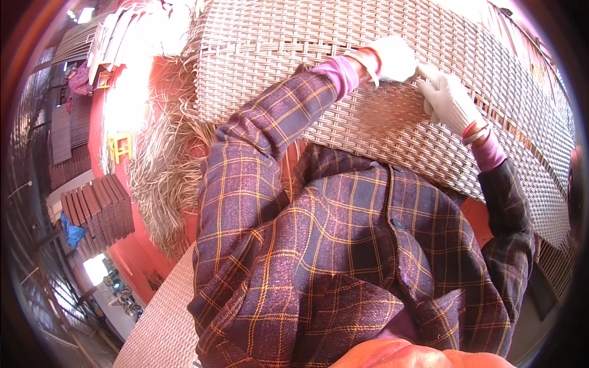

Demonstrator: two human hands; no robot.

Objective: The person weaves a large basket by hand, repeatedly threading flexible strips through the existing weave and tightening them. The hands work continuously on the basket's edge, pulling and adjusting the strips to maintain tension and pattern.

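Note:
A large woven wicker panel (276, 67) in pale brown spreads in front of me, with open slits between its bands of weave. My left hand (396, 58), in a white glove, rests at the panel with its fingers closed; bright light washes out their detail. Close beside it on the right is my right hand (451, 98), gloved as well. Its fingers are bent and pressed together, the tips almost meeting the left hand over the weave. Whatever the fingers hold is too small or hidden to make out. A brownish shadow falls on the panel below both hands.
Loose pale strands (162, 165) lie heaped on the red floor left of the panel. Farther left are a yellow stool (121, 147), stacked brown panels (98, 208) and a blue plastic bag (72, 230). Another woven surface (162, 319) lies at the lower left.

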